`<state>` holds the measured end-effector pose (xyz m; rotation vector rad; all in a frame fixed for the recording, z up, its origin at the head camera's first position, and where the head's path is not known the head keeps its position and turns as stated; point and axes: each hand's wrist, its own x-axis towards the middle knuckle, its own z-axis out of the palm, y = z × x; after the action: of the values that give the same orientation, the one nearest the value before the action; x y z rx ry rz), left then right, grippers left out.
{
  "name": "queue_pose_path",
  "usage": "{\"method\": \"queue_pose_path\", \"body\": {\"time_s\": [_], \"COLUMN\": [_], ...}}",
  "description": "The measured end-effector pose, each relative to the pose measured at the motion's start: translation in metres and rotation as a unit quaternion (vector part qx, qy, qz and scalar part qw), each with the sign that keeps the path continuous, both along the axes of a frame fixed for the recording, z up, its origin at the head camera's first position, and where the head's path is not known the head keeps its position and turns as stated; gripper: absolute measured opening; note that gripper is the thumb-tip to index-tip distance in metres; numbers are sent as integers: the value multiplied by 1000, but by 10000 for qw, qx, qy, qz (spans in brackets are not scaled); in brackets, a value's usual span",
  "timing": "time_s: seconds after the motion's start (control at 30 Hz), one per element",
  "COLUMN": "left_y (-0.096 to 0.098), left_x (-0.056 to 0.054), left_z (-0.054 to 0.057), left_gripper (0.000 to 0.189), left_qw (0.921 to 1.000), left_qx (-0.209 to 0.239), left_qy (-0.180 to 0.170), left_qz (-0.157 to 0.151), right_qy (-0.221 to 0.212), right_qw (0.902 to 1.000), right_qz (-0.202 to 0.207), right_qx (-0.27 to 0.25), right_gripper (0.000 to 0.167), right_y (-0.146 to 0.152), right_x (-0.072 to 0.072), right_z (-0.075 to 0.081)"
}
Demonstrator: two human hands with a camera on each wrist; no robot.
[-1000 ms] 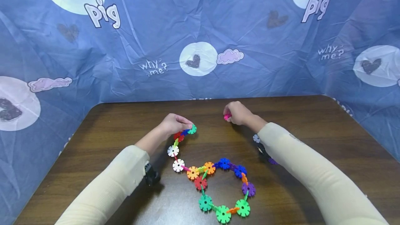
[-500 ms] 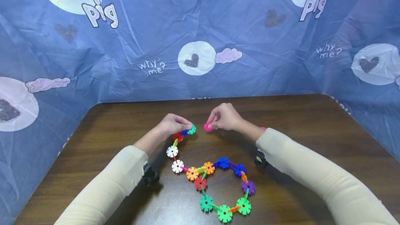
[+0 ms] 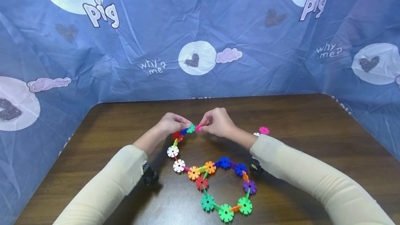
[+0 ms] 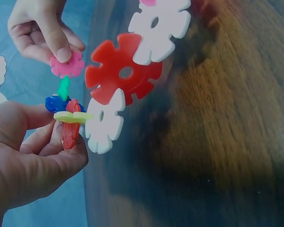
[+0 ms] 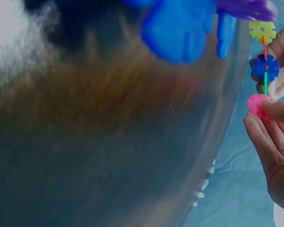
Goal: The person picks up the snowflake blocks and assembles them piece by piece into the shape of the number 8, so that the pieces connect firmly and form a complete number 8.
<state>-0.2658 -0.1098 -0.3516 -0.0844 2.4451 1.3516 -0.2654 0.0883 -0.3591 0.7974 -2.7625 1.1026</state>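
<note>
My left hand (image 3: pixel 171 123) pinches the far end of a chain of slotted plastic flower discs. At that end are a green disc (image 3: pixel 190 128), a blue disc (image 5: pixel 266 67) and a red one (image 3: pixel 177 136). Opposite it, my right hand (image 3: pixel 217 122) pinches a pink flower disc (image 4: pixel 67 65) between thumb and fingers. The pink disc's edge meets the green disc's edge in both wrist views. From my left hand the chain runs down past two white discs (image 3: pixel 173 151) to an orange disc (image 3: pixel 193 173), where it joins a closed ring of linked discs.
The ring, with a green disc (image 3: pixel 226 213) at its front, lies on the brown wooden table (image 3: pixel 125 200). A loose pink disc (image 3: pixel 264 130) and a partly hidden white disc (image 3: pixel 256 134) lie beside my right sleeve. A blue printed cloth (image 3: pixel 150 37) hangs behind the table.
My right hand has moved left with the pink disc, from well apart to right against the green disc. My left hand has stayed nearly still. The loose pink disc has come out from behind the right arm.
</note>
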Motion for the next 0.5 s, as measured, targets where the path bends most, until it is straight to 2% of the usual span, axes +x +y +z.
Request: {"method": "queue_pose_path", "body": {"time_s": [0.23,0.5], "left_y": [-1,-1], "left_x": [-1,0], "left_z": [-1,-2], "left_gripper": [24,25], "left_qw": [9999,9992], "left_qx": [130,361], "left_qy": [-53,-58], "left_qz": [25,145], "right_qy": [67,-231], "right_qw": [9994,9982], "right_qz": [-310,-432], "right_qx": [-138,-351], "right_gripper": [11,12], "right_y": [-1,-2], "right_x": [1,3], "right_z": [-1,0]}}
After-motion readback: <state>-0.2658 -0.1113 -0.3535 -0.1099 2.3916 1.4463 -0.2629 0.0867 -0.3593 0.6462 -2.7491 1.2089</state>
